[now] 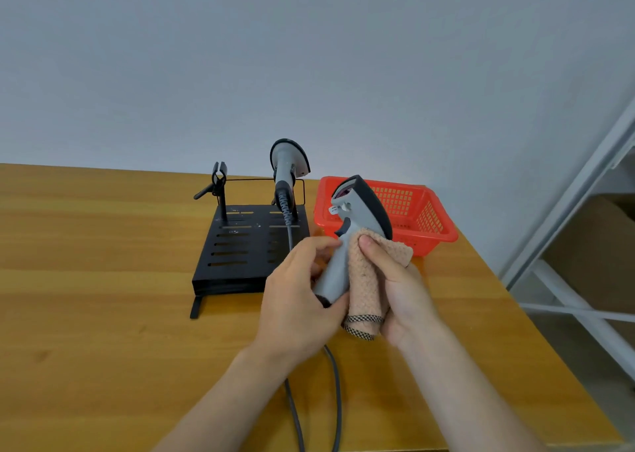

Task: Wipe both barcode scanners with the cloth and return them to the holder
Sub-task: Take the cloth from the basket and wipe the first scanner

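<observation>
My left hand [297, 293] grips the lower handle of a grey and black barcode scanner [357, 211], held upright above the table. My right hand [395, 280] presses a beige cloth [366, 286] against the right side of that handle. A second grey scanner [288, 166] stands in the right clip of the black holder [240, 245]. The holder's left clip [219, 180] has nothing in it. Two grey cables [335, 400] trail down toward me between my forearms.
A red plastic basket [433, 225] stands right behind the held scanner, near the wooden table's [103, 314] right edge. A white metal shelf frame [584, 245] rises beyond that edge. The wall is close behind the holder.
</observation>
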